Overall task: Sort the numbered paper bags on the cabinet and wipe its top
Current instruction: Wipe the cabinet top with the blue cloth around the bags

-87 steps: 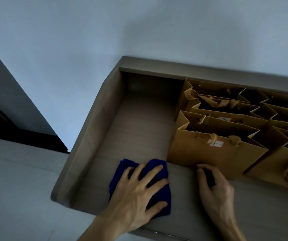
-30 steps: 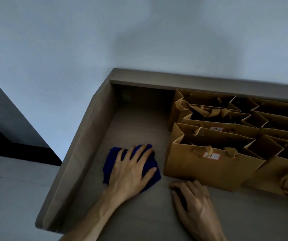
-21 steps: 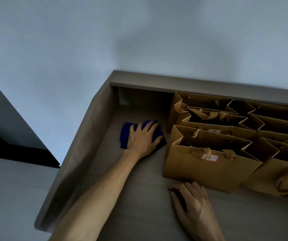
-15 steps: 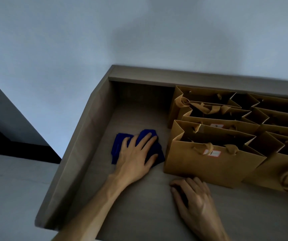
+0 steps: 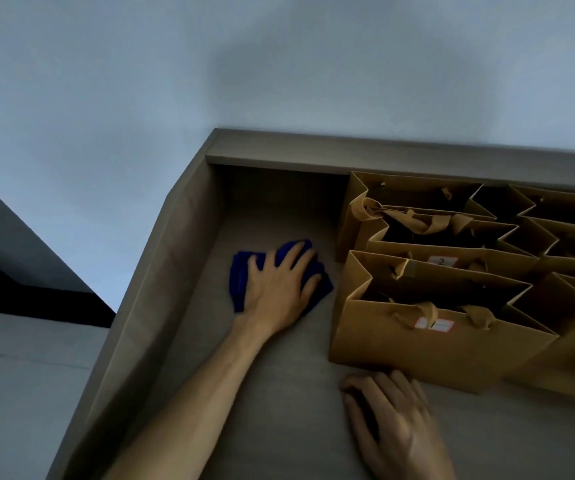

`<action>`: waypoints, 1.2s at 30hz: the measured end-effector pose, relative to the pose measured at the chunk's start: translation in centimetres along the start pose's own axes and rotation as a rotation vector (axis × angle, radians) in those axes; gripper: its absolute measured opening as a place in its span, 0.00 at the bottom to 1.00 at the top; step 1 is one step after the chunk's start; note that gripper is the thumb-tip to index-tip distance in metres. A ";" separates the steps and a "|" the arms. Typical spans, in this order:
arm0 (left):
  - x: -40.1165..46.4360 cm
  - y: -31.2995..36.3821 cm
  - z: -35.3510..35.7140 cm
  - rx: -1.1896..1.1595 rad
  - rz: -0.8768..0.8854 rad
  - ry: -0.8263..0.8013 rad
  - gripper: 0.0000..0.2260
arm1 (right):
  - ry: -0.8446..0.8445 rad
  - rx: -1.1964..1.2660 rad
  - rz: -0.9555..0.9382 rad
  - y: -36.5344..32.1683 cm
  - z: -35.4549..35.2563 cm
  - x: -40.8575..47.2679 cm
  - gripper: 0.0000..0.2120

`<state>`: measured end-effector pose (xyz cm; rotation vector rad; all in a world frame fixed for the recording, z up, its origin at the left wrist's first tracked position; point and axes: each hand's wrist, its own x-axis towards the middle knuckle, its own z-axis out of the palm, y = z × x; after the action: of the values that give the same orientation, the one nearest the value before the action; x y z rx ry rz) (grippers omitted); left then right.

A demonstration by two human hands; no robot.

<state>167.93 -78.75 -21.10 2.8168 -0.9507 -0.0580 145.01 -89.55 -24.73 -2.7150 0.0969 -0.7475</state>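
Note:
My left hand (image 5: 279, 289) presses flat on a folded blue cloth (image 5: 239, 282) on the grey-brown cabinet top (image 5: 279, 410), just left of the bags. Several brown paper bags stand in rows on the right. The nearest bag (image 5: 428, 344) carries a white label marked 1. The bag behind it (image 5: 452, 254) has a label marked 2. My right hand (image 5: 393, 420) rests palm down on the cabinet top in front of bag 1, its fingers bent and nothing visible in it.
A raised rim (image 5: 383, 154) runs along the back of the cabinet and a side wall (image 5: 161, 271) along its left. A pale wall rises behind. More bags (image 5: 570, 237) fill the right side up to the frame edge.
My left hand swept the cloth from the front edge toward the back, then pulled it a little nearer; it now lies beside bag 1. My right hand stayed in front of bag 1.

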 end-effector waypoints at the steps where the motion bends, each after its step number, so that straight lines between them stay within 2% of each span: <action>1: 1.9 -0.1 -0.2 0.017 0.023 0.004 0.25 | 0.009 -0.003 -0.009 0.0 0.0 0.0 0.10; 8: 9.7 -1.5 -0.8 0.115 0.067 -0.040 0.26 | 0.001 -0.013 0.011 -0.1 -0.3 0.2 0.09; 13: 10.7 -2.8 -1.2 0.129 0.079 -0.048 0.25 | 0.007 -0.006 -0.007 0.1 -0.1 0.2 0.10; 16: 10.2 -4.3 -1.1 0.137 0.013 -0.014 0.25 | -0.002 0.005 -0.017 0.1 -0.3 0.1 0.08; 19: 9.2 -6.9 -1.2 0.118 -0.069 0.028 0.25 | -0.028 0.021 -0.014 -0.1 -0.6 0.2 0.08; 22: 7.8 -8.1 -1.0 0.108 -0.068 0.059 0.25 | -0.084 0.039 0.006 -0.4 -1.1 0.3 0.07; 28: 4.1 -6.5 -0.6 0.073 -0.158 0.073 0.25 | -0.111 0.053 0.031 -0.8 -1.6 0.3 0.07; 32: -0.9 -5.6 -0.5 0.049 -0.150 0.074 0.25 | -0.114 0.069 0.047 -0.6 -1.6 0.1 0.06; 36: -7.5 -4.8 -0.7 0.021 -0.141 0.010 0.25 | -0.117 0.092 0.041 -0.4 -1.5 -0.2 0.09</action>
<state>164.91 -70.37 -21.40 2.8962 -0.7537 -0.0523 144.13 -89.60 -23.50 -2.6541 0.0883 -0.5659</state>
